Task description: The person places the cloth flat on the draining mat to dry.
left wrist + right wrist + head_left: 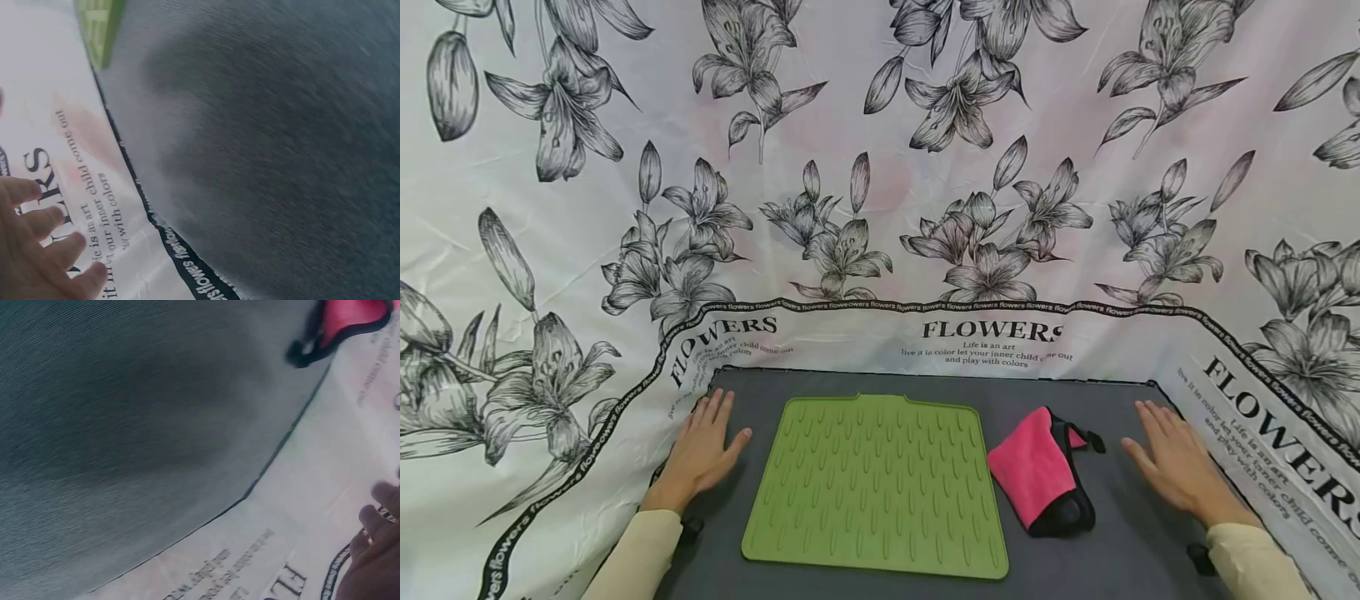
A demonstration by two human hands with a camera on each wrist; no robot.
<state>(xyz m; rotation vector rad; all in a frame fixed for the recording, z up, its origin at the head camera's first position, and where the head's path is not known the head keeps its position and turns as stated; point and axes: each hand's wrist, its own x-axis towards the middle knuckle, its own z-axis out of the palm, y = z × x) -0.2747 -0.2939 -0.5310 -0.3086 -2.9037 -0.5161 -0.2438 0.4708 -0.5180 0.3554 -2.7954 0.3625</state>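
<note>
Resting, it seems, palm-down near opposite side edges of the grey tabletop (1123,533), the left hand (696,454) and the right hand (1180,471) are lying loosely extended, thumbs standing apart from the fingers, and neither is holding anything; how much weight the palms are bearing, I cannot tell. Placed so wide, they are probably giving both items between them room and leaving them in plain sight. Nearer the right hand, though well apart from it, a pink-and-black fabric item (1037,475) is lying right of centre, its long axis running roughly near to far, its rounded black end facing the person and a small dark-tipped strap (1087,439) sticking out rightward at the far end. Its left corner is meeting or nearly meeting the right edge of a green mat (880,492); which, I cannot tell. The mat is lying flat between the hands, its long axis running left to right, its raised ridges running near to far, and its shallow tab (882,401) pointing away from the person, perhaps so that its broad ridged face is sitting square to the worker. Beyond, a flower-printed sheet (891,187) is framing the tabletop's far edge and sides.
</note>
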